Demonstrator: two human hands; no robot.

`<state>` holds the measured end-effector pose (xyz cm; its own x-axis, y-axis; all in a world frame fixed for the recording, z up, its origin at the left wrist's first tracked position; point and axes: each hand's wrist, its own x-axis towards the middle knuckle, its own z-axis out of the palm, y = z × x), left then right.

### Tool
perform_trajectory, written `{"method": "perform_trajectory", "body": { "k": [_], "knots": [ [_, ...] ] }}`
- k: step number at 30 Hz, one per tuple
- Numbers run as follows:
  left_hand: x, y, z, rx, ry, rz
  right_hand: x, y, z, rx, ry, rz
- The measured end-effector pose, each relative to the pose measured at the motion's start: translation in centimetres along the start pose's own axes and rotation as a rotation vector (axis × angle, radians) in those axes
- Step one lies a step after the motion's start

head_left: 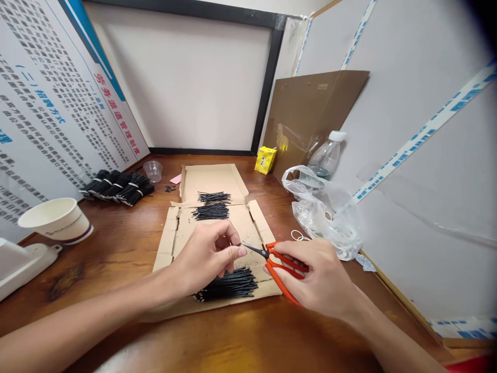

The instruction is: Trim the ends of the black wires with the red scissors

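Note:
My right hand (pixel 310 272) grips the orange handles of a pair of small scissors (pixel 267 254), whose dark blades point left. Right at the blade tips, my left hand (pixel 209 251) pinches something small and dark between thumb and forefinger; its kind is too small to tell. Beneath my hands lies an opened cardboard box (pixel 217 181). On its near part rests a large pile of thin black sticks or tubes (pixel 233 284), partly behind my left hand. Farther back on the cardboard are two smaller piles, a middle one (pixel 212 211) and a far one (pixel 213 197).
Rubber-banded black bundles (pixel 120 185), a clear cup (pixel 152 170) and a paper cup (pixel 58 220) stand on the left. At right are a yellow box (pixel 265 159), a plastic bottle (pixel 328 153) and a plastic bag (pixel 330 217). Panels wall in the table.

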<state>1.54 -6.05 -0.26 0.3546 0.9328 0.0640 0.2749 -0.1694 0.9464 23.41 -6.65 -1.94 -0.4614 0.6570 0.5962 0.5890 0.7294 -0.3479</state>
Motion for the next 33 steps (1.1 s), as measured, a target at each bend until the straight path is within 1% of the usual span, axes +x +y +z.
{"method": "perform_trajectory", "body": {
  "k": [5,12,20,28,33],
  "knots": [
    [-0.01,-0.08,-0.01,-0.023,-0.005,-0.006,0.01,0.02,0.09,-0.003,0.019,-0.017],
    [0.01,0.08,0.06,-0.031,0.003,-0.007,-0.11,0.03,0.1,-0.013,-0.015,-0.006],
    [0.08,0.01,-0.01,0.021,0.009,-0.001,0.01,0.29,0.2,-0.022,-0.021,-0.031],
    [-0.01,0.05,-0.1,0.03,-0.003,0.008,0.01,0.14,0.09,-0.004,-0.012,-0.005],
    [-0.06,0.04,-0.12,0.05,-0.001,0.006,-0.01,0.14,0.12,-0.003,-0.025,-0.021]
  ]
}}
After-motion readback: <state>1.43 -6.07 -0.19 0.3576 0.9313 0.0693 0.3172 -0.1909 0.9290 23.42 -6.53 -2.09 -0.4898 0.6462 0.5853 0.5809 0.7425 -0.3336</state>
